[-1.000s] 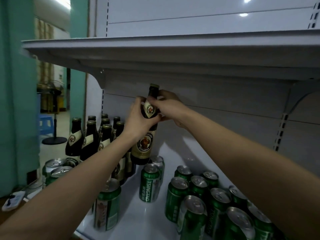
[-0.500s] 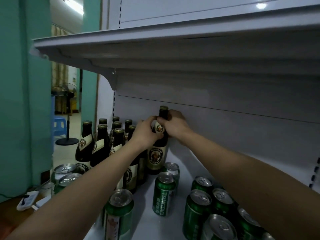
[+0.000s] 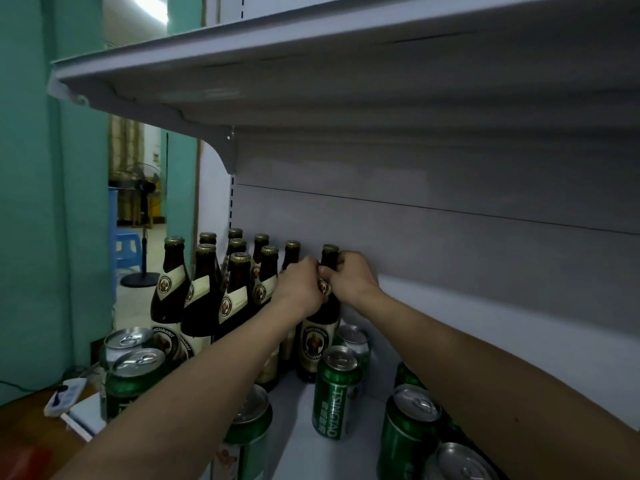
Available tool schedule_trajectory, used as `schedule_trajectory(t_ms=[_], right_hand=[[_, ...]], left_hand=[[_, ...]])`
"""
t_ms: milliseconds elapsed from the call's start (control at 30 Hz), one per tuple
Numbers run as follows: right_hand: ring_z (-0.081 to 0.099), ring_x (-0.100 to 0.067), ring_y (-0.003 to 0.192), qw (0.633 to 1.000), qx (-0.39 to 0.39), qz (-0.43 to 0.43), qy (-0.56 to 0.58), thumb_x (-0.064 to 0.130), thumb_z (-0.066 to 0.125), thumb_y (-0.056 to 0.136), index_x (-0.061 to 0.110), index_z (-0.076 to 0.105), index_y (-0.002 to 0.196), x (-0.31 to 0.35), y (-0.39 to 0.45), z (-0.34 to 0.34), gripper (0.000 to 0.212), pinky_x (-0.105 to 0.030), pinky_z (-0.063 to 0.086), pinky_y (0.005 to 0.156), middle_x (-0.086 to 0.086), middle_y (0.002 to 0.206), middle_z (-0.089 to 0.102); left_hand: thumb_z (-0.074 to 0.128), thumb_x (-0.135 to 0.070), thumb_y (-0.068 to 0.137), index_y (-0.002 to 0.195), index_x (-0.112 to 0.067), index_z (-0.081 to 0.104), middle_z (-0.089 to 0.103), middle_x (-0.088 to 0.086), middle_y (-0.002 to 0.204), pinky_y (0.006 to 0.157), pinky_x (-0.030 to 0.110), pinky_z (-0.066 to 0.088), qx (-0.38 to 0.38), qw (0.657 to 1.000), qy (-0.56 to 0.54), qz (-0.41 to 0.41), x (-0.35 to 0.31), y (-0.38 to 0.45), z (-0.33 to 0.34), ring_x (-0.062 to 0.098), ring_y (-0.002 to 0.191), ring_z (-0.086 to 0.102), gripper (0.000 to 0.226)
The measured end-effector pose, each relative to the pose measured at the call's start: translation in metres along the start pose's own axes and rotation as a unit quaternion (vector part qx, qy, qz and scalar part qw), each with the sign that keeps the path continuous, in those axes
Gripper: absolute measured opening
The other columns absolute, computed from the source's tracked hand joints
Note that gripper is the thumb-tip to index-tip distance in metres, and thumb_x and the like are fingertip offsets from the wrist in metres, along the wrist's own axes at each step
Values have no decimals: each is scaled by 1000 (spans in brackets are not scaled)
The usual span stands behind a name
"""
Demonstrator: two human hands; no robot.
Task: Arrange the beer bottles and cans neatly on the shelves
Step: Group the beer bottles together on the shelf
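Two hands, yours, both clasp one brown beer bottle (image 3: 320, 327) at its neck: left hand (image 3: 300, 289) on its left side, right hand (image 3: 349, 280) on its right. You hold that bottle upright on the white shelf (image 3: 298, 414), just right of the bottle cluster (image 3: 221, 289). Green cans (image 3: 337, 393) stand in front of it.

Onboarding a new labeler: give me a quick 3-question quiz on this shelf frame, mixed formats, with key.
1. True or false: both hands grip the same bottle's neck.
2. The held bottle stands: A) left of the bottle group, B) right of it, C) on the upper shelf.
3. Fill in: the nearest cans are ___ in colour.

Key: 1 true: left hand and right hand hold the brown bottle. 2 B, right of the bottle group. 3 green, like the Tsingtao can.
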State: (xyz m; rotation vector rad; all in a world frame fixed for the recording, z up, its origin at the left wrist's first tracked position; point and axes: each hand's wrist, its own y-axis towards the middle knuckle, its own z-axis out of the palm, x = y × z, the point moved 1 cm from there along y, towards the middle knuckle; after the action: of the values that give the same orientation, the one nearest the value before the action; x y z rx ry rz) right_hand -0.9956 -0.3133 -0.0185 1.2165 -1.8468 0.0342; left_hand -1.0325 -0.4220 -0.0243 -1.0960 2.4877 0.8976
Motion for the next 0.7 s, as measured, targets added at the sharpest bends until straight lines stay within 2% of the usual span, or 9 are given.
schedule_trajectory(t_ms=[67,167,233,367,467,567,700], right_hand=[[68,-23,84,1000,-2,-3,-20,34,70,90,25,63,82,-2,1,5,14,-35,54,74,-2,89,72],[70,-25,85,1000,3,-5,-10,33,73,88,20,67,84,-2,4,6,14,-43,57,80,-5,89,74],[70,-27,83,1000,8,-8,-5,31,76,85,19,65,76,-2,5,4,18,-45,58,79,-8,86,74],[65,-22,71,1000,23,-18,-5,24,78,82,21,56,61,-1,5,-1,30,-37,53,67,-3,70,66],[62,-20,73,997,61,-21,-32,20,76,83,21,55,69,2,1,-5,25,-30,47,64,-1,73,63],[59,-22,74,994,89,-27,-58,21,70,88,18,54,69,8,-7,-13,25,-28,41,58,1,68,57],[61,-28,77,994,94,-17,-61,27,61,95,6,62,88,18,-19,-39,23,-41,54,68,-10,78,59]], left_hand=[[73,-12,82,116,-12,57,65,11,110,75,34,49,8,1000,-8,-8,5,1,2,29,102,63,38],[72,-9,82,116,-10,55,64,12,110,80,37,51,8,1000,-14,-11,8,4,3,30,104,62,38],[69,-8,84,120,-8,53,63,13,112,83,38,52,11,1000,-6,-9,7,5,5,31,106,61,39],[64,-10,87,125,-6,46,58,16,117,86,39,49,27,999,8,-20,3,4,8,33,110,57,42],[65,-11,88,126,-2,43,56,19,119,85,40,51,36,999,-11,-35,2,0,6,34,109,58,45],[66,-12,88,122,-2,43,58,17,117,78,37,51,28,999,-26,-38,2,-6,3,32,106,59,43],[62,-17,91,120,-2,41,59,18,114,80,43,52,-17,998,-51,-24,-10,-17,-4,33,103,60,38]])
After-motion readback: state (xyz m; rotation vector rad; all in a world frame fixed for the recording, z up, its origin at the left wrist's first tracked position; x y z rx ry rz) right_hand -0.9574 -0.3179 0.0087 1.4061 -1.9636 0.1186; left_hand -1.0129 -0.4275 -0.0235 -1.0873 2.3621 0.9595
